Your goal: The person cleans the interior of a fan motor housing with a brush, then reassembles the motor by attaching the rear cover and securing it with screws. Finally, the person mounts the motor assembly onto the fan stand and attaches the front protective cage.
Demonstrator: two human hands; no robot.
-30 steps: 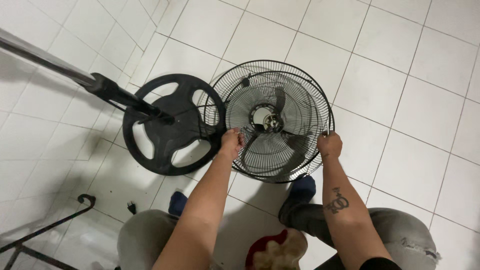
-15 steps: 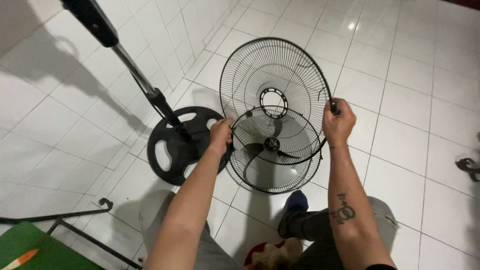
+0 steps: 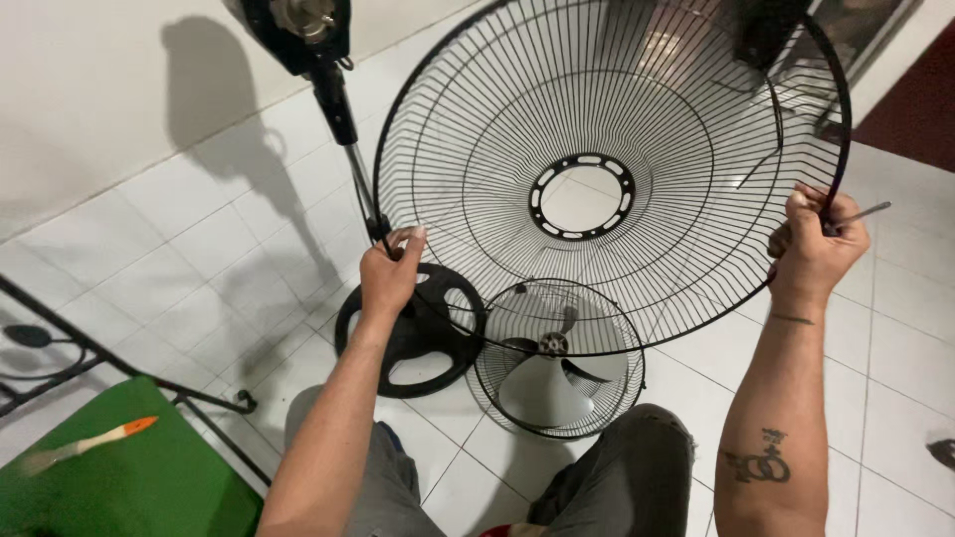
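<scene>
I hold a large black wire fan grille up in front of me, tilted, its open centre ring toward the floor. My left hand grips the grille's rim on the left side. My right hand grips the rim on the right, where a thin metal clip sticks out. Below it on the white tiles lies the other grille half with the pale grey fan blade resting in it. The fan stand's round black base sits beside it, its pole rising to the motor head.
A green surface with an orange-handled brush is at the lower left, next to a black metal frame. A white wall runs along the upper left. A dark object lies at the right edge.
I have lifted the front grille off the lower half and raised it much closer to the camera. The view has tilted up, showing the motor head and green surface.
</scene>
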